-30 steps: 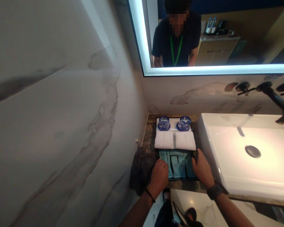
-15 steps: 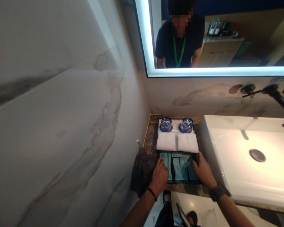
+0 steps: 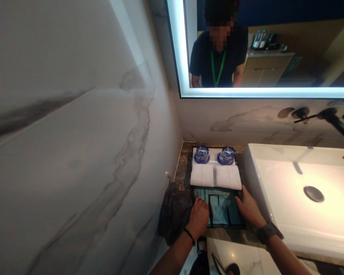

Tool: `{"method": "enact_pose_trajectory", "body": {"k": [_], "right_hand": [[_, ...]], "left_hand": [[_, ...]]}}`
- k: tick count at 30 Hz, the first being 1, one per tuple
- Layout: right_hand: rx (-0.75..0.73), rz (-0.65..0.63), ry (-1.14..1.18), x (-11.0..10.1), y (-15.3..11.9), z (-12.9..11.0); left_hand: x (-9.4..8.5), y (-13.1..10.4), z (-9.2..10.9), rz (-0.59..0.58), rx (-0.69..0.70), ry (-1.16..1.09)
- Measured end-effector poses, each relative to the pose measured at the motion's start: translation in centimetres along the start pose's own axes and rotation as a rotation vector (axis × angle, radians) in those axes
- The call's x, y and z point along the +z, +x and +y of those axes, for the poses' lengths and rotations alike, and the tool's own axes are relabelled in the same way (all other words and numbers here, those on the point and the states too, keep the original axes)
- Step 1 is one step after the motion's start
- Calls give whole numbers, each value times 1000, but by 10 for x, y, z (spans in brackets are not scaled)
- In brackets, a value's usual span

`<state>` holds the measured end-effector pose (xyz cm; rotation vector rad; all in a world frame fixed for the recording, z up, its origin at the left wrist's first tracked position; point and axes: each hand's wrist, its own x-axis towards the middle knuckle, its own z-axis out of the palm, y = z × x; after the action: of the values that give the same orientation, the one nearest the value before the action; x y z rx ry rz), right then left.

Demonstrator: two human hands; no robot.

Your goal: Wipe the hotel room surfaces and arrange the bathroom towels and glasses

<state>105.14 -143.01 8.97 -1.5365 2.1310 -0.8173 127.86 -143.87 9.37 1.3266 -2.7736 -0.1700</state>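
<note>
Rightward from the dark cloth [image 3: 174, 217], the left hand [image 3: 199, 216] has shifted slightly over the teal packets [image 3: 219, 210] in the black tray [image 3: 241, 226]; its grip is unclear. Behind the packets lie 2 white towels [image 3: 203, 175], then 2 blue glasses [image 3: 202, 154]. The right hand [image 3: 250, 206] clamps the tray's right edge, near the white basin [image 3: 292, 206].

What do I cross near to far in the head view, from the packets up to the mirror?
Teal packets → folded white towels → two blue-tinted glasses → marble wall behind the counter → lit mirror.
</note>
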Motion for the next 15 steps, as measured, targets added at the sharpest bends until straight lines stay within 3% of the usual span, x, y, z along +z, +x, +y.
{"method": "enact_pose_trajectory", "body": {"k": [4, 9, 12, 15], "right_hand": [[2, -18, 6, 0, 0, 1], [9, -25, 16, 3, -1, 0], [8, -16, 19, 3, -2, -2], [-3, -19, 20, 2, -2, -6]], "left_hand": [[-13, -7, -7, 154, -113, -89], [-25, -1, -43, 380, -499, -215], [-23, 15, -59, 314, -542, -361], [-18, 30, -64, 272, -551, -533]]}}
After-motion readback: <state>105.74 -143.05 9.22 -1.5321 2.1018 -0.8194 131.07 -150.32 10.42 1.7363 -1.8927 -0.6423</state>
